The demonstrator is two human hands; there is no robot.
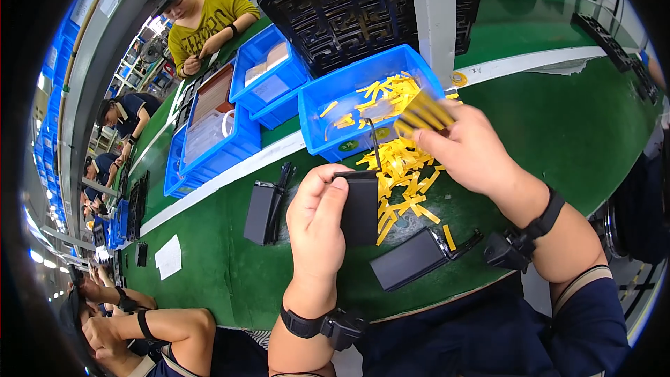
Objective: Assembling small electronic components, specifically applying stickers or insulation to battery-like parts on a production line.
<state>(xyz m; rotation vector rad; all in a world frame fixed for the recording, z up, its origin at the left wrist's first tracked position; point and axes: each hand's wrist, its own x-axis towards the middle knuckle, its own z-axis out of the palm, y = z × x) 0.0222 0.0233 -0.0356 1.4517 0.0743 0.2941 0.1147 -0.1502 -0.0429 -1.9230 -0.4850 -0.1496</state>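
Note:
My left hand (pixel 317 216) is closed on a flat black rectangular block (pixel 361 209), with a thin dark strip (pixel 375 145) sticking up from its top edge. Between the thumb and fingers of my right hand (pixel 471 143) is a yellow-and-dark striped piece (pixel 424 113), smeared by motion, above the near rim of a blue bin (pixel 370 141). Loose yellow strips (pixel 401 167) lie heaped on the green table below it, and more are inside the bin. Similar black blocks rest on the table, one (pixel 264 211) left of my left hand and another (pixel 410 260) close to the front edge.
More blue bins (pixel 269 70) with pale contents stand at the back left. A black moulded tray (pixel 342 14) leans upright behind the bins, beside a grey post (pixel 429 21). White paper (pixel 168 257) lies at left. Co-workers sit across the table (pixel 209 21) and at my left (pixel 174 324).

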